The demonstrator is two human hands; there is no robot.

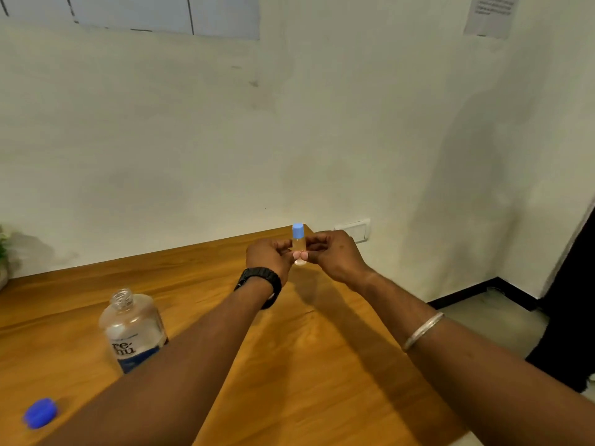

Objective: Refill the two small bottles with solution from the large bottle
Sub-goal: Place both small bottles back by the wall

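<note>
Two bare forearms reach out over a wooden table [322, 365], and nearest of all, at the lower left, a loose blue cap [41, 412] lies on the wood. A little farther in stands the large bottle [133, 329], clear, upright and uncapped, with a white and blue label (the print reads "re-nu"), just left of the left forearm. A black watch [259, 283] sits on the left wrist and a silver bangle [423, 330] on the right forearm. Beyond them the left hand [269, 257] and the right hand [335, 252] meet, both pinching one small bottle [299, 244] between curled fingers and thumbs; it is held upright above the table's far part, its light blue cap on. Behind, a white wall carries a switch plate [354, 230].
</note>
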